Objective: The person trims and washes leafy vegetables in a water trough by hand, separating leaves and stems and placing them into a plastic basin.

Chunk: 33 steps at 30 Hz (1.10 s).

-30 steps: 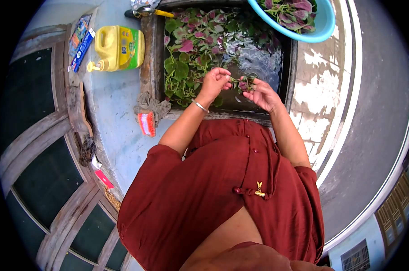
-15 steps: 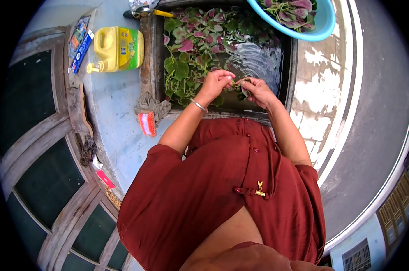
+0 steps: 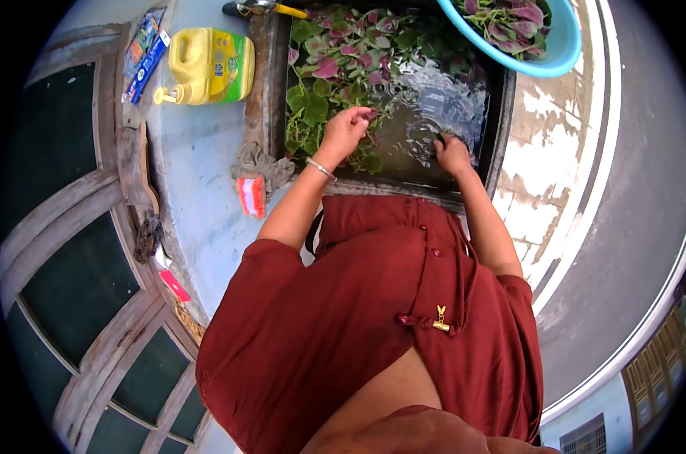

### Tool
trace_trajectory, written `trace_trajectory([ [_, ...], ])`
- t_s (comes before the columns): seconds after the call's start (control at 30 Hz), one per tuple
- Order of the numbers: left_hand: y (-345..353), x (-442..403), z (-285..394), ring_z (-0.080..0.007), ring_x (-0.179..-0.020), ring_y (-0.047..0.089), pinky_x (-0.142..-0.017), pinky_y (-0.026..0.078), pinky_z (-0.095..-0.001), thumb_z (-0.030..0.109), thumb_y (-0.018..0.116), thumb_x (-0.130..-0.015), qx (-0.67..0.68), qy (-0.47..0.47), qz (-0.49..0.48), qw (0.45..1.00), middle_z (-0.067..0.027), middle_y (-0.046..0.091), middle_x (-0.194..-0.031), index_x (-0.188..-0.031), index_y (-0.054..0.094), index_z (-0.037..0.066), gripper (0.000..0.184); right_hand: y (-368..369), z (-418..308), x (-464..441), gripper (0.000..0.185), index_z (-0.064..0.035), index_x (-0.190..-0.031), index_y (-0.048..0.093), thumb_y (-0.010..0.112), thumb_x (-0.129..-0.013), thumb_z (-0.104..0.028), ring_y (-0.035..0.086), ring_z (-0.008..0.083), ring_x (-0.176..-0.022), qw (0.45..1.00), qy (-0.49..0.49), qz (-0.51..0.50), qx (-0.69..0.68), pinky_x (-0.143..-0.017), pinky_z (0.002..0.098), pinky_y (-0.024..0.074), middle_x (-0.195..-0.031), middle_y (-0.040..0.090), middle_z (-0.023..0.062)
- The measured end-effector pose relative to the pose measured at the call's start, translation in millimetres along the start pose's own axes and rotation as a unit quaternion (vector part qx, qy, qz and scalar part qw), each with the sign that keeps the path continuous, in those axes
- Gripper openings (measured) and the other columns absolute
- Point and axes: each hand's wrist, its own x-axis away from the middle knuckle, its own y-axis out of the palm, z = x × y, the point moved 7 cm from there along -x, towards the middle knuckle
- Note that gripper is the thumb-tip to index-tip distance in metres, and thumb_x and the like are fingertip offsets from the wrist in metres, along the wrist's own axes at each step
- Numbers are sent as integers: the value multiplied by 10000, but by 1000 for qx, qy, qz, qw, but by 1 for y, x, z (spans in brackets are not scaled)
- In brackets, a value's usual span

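Observation:
Green and purple amaranth leaves (image 3: 335,68) float over the left and far part of a dark water-filled basin (image 3: 502,113). Above the water, beside those leaves, my left hand (image 3: 346,135) is closed in a pinch. A small dark reddish bit shows at its fingertips, too small to name surely. My right hand (image 3: 454,155) reaches down to the water at the right side, fingers bent together. A dark green leafy piece (image 3: 439,137) shows at its fingertips, partly hidden. Ripples spread around that hand.
A blue bowl (image 3: 562,57) of picked amaranth stands at the far right corner. Left of the basin are a yellow jug (image 3: 210,68), a grey rag (image 3: 261,166), an orange brush (image 3: 250,197) and a blue packet (image 3: 147,68). A yellow handle (image 3: 290,11) lies at the far rim.
My hands have moved apart. The right hand has gone right and down to the water with the leafy piece; the left has drawn slightly left. New ripples show, and the view has shifted slightly.

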Motion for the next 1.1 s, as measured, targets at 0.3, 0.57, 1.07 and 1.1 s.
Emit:
trace_trajectory([
  [0.3, 19, 32, -44, -342, -935, 578, -794, 469, -426, 123, 646, -736, -447, 19, -106, 888, -164, 563, -1062, -1018, 622, 106, 284, 14, -2, 5, 320, -35, -769, 618, 462, -879, -291, 606, 247, -756, 951, 93, -159, -250, -668, 347, 440, -705, 601, 146],
  [0.57, 17, 4, -70, -186, -783, 622, -670, 484, -316, 178, 602, -829, -114, -90, -212, 966, -103, 663, -863, -998, 617, 37, 221, -8, -23, 20, 313, -40, -808, 489, 471, -931, -328, 598, 173, -575, 776, 215, -170, -568, -549, 284, 493, -697, 585, 94],
  [1.07, 84, 27, -16, -141, -793, 591, -710, 475, -309, 115, 510, -887, 594, -199, -258, 735, -30, 617, -881, -1050, 577, 89, 178, -45, -87, 30, 187, -49, -984, 611, 621, -850, -178, 441, 54, -506, 754, 140, -151, -624, -467, 220, 414, -607, 492, -25],
  [1.1, 85, 29, -10, -142, -769, 596, -718, 484, -318, 125, 519, -886, 580, -191, -260, 748, -31, 620, -877, -1049, 579, 80, 179, -47, -90, 29, 192, -50, -997, 612, 623, -847, -169, 437, 49, -508, 769, 119, -143, -611, -470, 215, 410, -618, 499, -32],
])
